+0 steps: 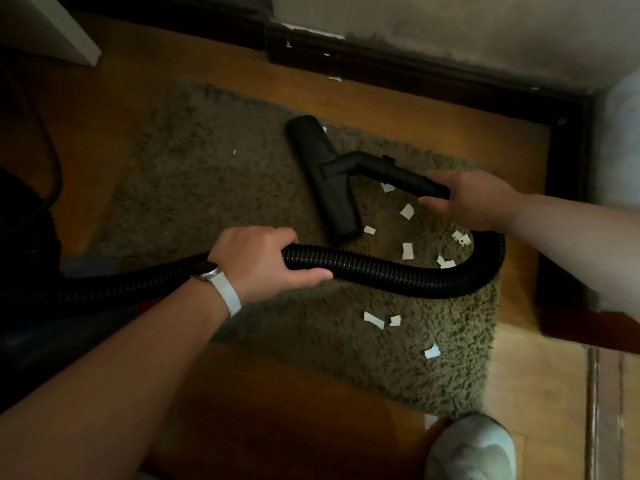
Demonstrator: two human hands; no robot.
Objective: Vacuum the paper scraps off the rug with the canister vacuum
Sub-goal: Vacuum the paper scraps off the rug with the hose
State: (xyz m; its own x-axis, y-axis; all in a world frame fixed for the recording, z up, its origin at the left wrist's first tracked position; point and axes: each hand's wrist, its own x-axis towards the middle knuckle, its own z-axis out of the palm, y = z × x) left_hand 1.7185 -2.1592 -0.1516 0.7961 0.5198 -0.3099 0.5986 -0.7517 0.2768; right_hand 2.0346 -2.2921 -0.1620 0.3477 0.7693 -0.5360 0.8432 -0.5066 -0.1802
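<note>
Right now the black floor head (323,178) of the vacuum is laid flat on the green shaggy rug (214,174), near the rug's far edge. Its short stiff tube (391,173) is held by the right hand (474,199), with the fingers curled around the tube's end. The ribbed hose (381,271) is gripped by the left hand (263,261), closed all the way around it, and a pale watch band (227,292) is worn on that wrist. From the left hand the hose is bent in a loop over the rug and up to the right hand. Most of the white paper scraps (407,211) are scattered on the rug inside that loop, just beside the floor head, and a few more (374,319) are seen on the near side of the hose. The canister itself cannot be made out in the dark patch past the rug's left side. The hose looks soft and bendy, so it is likely to flop and drag over scraps if it is not lifted. The tube looks hard and stiff, so it is probably the best place to hold for steering. The scraps look very light and thin, and they could be pushed away or blown about by a fast sweep. The deep pile may also hold some scraps down, so slow passes are likely needed.
</note>
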